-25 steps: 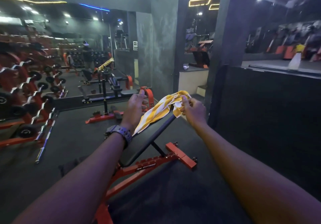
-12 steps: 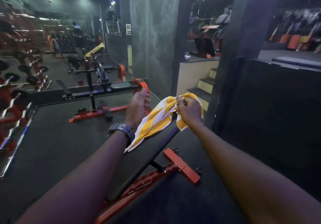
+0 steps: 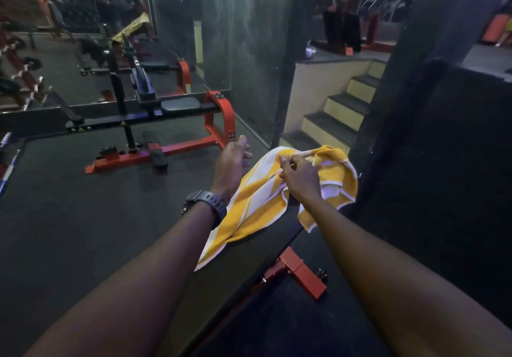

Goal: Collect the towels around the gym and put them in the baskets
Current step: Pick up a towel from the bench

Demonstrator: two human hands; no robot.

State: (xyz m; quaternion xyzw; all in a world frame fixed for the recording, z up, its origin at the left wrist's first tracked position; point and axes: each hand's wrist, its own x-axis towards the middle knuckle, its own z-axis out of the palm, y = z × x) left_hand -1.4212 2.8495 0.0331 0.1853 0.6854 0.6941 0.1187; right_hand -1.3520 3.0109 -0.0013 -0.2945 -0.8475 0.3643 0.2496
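Observation:
A yellow-and-white striped towel [image 3: 260, 207] lies draped over the raised end of a black incline bench pad [image 3: 260, 248]. My right hand [image 3: 300, 180] pinches the towel's bunched upper part, and the far end folds over behind that hand. My left hand [image 3: 231, 165] hovers at the towel's left edge with the thumb up and the fingers loosely apart; nothing shows in its grip. A dark watch sits on my left wrist. No basket is in view.
The bench's red frame foot [image 3: 302, 273] sticks out below the pad. A red-and-black bench machine [image 3: 166, 112] stands ahead against a wall mirror [image 3: 83, 51], which reflects a yellow towel [image 3: 130, 28]. Steps [image 3: 340, 112] rise ahead on the right beside a black wall [image 3: 443, 162].
The view has come closer and tipped down. My right hand has gathered the towel's upper end into a bunch. My left hand stays at the towel's left edge.

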